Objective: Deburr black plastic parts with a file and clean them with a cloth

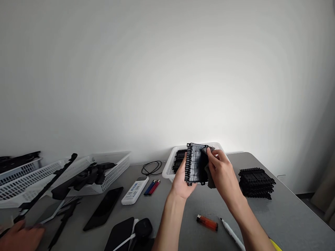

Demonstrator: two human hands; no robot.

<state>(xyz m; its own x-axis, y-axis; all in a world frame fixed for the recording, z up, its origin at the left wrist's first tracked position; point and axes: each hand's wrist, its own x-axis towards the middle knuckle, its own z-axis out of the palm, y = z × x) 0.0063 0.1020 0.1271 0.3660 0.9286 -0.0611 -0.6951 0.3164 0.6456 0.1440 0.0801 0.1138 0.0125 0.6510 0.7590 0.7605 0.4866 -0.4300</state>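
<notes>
My left hand (pixel 181 179) grips a black plastic part (pixel 195 162) with toothed edges by its left side, holding it raised and facing me. Against the part's right side, my right hand (pixel 221 167) pinches a grey cloth (pixel 210 176) that touches its surface. Behind them stands a white basket (pixel 169 166) with similar black parts (pixel 179 160) inside. To the right, a stack of the same black toothed parts (pixel 255 179) lies on the table.
An orange lighter (pixel 207 222) and a white marker (pixel 231 233) lie in front on the grey table (pixel 288 223). Leftward are two lighters (pixel 151 187), a white power bank (pixel 135 190), a phone (pixel 103 208), a cable (pixel 151 168) and white baskets (pixel 112 176). Another person's hand (pixel 22 237) is at lower left.
</notes>
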